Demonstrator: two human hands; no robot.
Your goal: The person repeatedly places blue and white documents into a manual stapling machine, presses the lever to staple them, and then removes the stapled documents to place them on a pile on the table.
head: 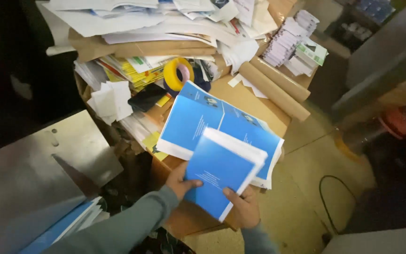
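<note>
A thick stack of blue-covered booklets [219,169] is held tilted in front of me by both hands. My left hand [180,181] grips its left edge, thumb on the cover. My right hand [243,207] holds its lower right corner from below. Just behind it a larger pile of blue-covered sheets [198,117] lies on a brown cardboard-covered table [240,96].
A yellow tape roll [178,73], brown paper rolls [273,89], white paper slips [111,99] and heaps of loose paper crowd the table's far side. A grey metal machine surface [29,178] stands at the left. A black cable [327,197] lies on the floor at the right.
</note>
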